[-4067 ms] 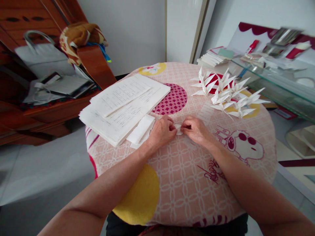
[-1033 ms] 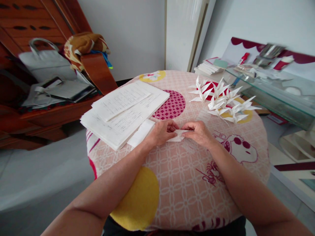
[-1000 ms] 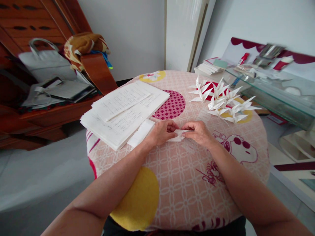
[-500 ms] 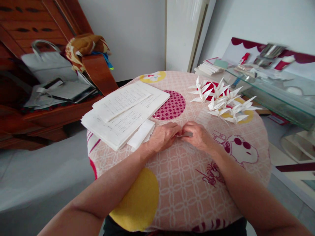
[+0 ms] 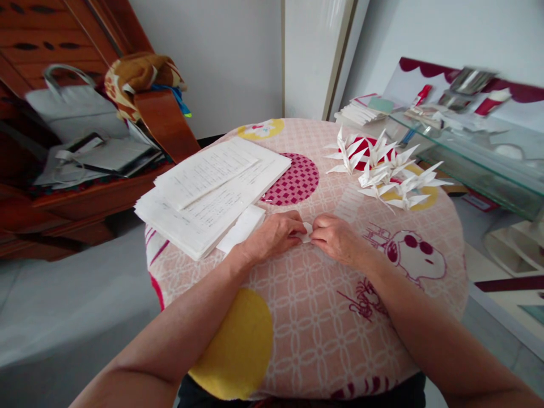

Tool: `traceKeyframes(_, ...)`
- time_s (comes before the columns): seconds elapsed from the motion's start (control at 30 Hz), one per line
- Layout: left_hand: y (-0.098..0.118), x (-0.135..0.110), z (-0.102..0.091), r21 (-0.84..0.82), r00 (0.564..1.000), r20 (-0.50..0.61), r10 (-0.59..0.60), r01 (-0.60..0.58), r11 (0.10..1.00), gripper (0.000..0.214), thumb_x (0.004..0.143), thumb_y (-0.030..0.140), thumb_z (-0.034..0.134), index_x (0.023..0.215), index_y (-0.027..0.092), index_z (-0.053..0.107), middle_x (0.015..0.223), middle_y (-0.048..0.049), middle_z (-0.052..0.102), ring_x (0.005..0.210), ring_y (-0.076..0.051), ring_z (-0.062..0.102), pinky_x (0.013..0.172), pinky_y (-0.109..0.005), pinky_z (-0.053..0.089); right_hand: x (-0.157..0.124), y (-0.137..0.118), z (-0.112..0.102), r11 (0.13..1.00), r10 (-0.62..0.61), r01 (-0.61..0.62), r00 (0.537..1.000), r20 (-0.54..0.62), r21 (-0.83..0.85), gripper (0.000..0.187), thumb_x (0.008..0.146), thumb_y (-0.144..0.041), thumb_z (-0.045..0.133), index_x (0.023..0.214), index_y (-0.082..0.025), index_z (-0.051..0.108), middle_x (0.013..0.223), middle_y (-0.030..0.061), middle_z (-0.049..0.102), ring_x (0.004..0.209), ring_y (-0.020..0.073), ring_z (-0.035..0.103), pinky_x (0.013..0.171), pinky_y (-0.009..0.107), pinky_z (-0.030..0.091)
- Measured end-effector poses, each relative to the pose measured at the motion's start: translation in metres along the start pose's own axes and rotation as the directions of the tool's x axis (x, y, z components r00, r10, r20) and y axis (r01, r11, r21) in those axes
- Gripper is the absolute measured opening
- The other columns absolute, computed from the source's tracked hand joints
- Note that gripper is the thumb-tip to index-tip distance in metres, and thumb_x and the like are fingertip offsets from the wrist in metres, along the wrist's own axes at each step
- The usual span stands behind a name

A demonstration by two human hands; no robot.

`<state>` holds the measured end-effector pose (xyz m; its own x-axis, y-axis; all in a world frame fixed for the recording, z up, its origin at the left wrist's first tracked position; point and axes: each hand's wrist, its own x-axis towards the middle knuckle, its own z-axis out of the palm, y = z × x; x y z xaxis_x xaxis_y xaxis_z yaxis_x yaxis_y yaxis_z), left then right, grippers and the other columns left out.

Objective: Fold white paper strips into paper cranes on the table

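Near the middle of the round table, a small piece of folded white paper (image 5: 306, 232) is pinched between both hands. My left hand (image 5: 278, 233) grips its left side, fingers closed. My right hand (image 5: 335, 238) pinches the right side with bent fingers. Most of the paper is hidden behind the fingers. Beside my left wrist lie some loose white paper pieces (image 5: 243, 228), partly under a stack of written sheets (image 5: 212, 192). Beyond my right hand stands a group of folded white paper cranes (image 5: 382, 167).
A patterned cloth (image 5: 314, 317) covers the table. At right stands a glass shelf (image 5: 471, 170) with metal bowls (image 5: 471, 81) and papers. On the left, a wooden bench (image 5: 97, 198) carries a grey handbag (image 5: 72, 102) and a brown blanket (image 5: 142, 79).
The fingers have shifted on the paper, and its white surface now shows between them where a grey, shaded edge showed before. The camera view has moved slightly.
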<state>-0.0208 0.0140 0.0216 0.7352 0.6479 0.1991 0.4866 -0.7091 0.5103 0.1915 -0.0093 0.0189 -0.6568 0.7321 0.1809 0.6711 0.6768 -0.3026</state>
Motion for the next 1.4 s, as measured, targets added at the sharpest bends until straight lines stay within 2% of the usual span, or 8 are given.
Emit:
traceKeyframes(0.1, -0.002, 0.0, 0.0, -0.014, 0.999, 0.04, 0.004, -0.004, 1.0, 0.016, 0.086, 0.01, 0.061, 0.084, 0.017, 0.075, 0.091, -0.0046, 0.069, 0.081, -0.015, 0.066, 0.073, -0.025, 0.049, -0.001, -0.001, 0.001, 0.999, -0.009, 0.009, 1.0, 0.006, -0.03, 0.024, 0.089, -0.009, 0.063, 0.068, -0.016, 0.07, 0.08, 0.0065, 0.061, 0.082, 0.0194, 0.056, 0.077, 0.032, 0.043)
traceKeyframes(0.23, -0.003, 0.0, 0.0, 0.008, 1.0, -0.009, 0.012, -0.012, 1.0, 0.013, 0.084, 0.01, 0.065, 0.085, 0.016, 0.076, 0.104, -0.0079, 0.07, 0.092, -0.018, 0.067, 0.081, -0.028, 0.051, -0.003, -0.003, 0.004, 0.997, -0.015, 0.014, 1.0, -0.004, -0.071, 0.022, 0.091, -0.01, 0.061, 0.072, -0.016, 0.07, 0.082, 0.007, 0.061, 0.084, 0.0198, 0.055, 0.076, 0.031, 0.043)
traceKeyframes(0.33, -0.006, 0.0, 0.001, -0.047, 1.0, -0.013, 0.021, -0.021, 0.999, 0.013, 0.083, 0.007, 0.065, 0.085, 0.015, 0.074, 0.102, -0.0069, 0.071, 0.089, -0.017, 0.068, 0.079, -0.027, 0.052, -0.003, -0.004, 0.007, 0.999, -0.011, 0.009, 0.999, -0.038, -0.046, 0.025, 0.091, -0.008, 0.059, 0.069, -0.016, 0.068, 0.078, 0.0062, 0.059, 0.081, 0.0189, 0.054, 0.073, 0.03, 0.041)
traceKeyframes(0.53, -0.014, 0.001, 0.002, -0.168, 0.999, -0.05, 0.006, -0.014, 0.986, 0.01, 0.082, 0.007, 0.066, 0.082, 0.015, 0.072, 0.092, -0.0049, 0.071, 0.083, -0.014, 0.066, 0.075, -0.024, 0.051, -0.001, -0.007, 0.008, 0.986, 0.13, -0.12, 0.988, -0.088, 0.113, 0.025, 0.084, -0.001, 0.061, 0.064, -0.015, 0.067, 0.074, 0.0033, 0.056, 0.073, 0.0147, 0.053, 0.069, 0.027, 0.038)
traceKeyframes(0.8, -0.01, 0.001, 0.003, -0.179, 0.999, -0.032, -0.001, -0.004, 0.984, 0.016, 0.085, 0.009, 0.061, 0.086, 0.016, 0.075, 0.093, -0.0047, 0.072, 0.082, -0.014, 0.067, 0.074, -0.023, 0.049, 0.002, -0.01, 0.007, 0.949, 0.264, -0.242, 0.96, -0.091, 0.2, 0.021, 0.081, 0.0, 0.062, 0.069, -0.014, 0.071, 0.074, 0.0034, 0.06, 0.069, 0.0133, 0.054, 0.067, 0.026, 0.039)
traceKeyframes(1.1, -0.004, 0.004, 0.005, -0.134, 0.985, -0.056, -0.161, 0.152, 0.979, 0.011, 0.082, 0.01, 0.063, 0.078, 0.014, 0.072, 0.096, -0.0051, 0.072, 0.08, -0.014, 0.065, 0.075, -0.024, 0.05, 0.004, -0.01, 0.008, 0.921, 0.348, -0.327, 0.935, -0.069, 0.211, 0.017, 0.082, -0.006, 0.065, 0.068, -0.015, 0.069, 0.073, 0.0036, 0.062, 0.07, 0.0141, 0.056, 0.068, 0.026, 0.04)
traceKeyframes(1.4, -0.002, 0.009, 0.009, -0.089, 0.926, -0.116, -0.36, 0.351, 0.932, 0.011, 0.077, 0.013, 0.066, 0.068, 0.013, 0.073, 0.088, -0.0053, 0.072, 0.071, -0.013, 0.062, 0.068, -0.024, 0.048, 0.009, -0.016, 0.006, 0.882, 0.457, -0.447, 0.888, -0.041, 0.149, 0.018, 0.082, -0.011, 0.063, 0.065, -0.015, 0.069, 0.076, 0.0077, 0.069, 0.074, 0.0177, 0.061, 0.069, 0.028, 0.041)
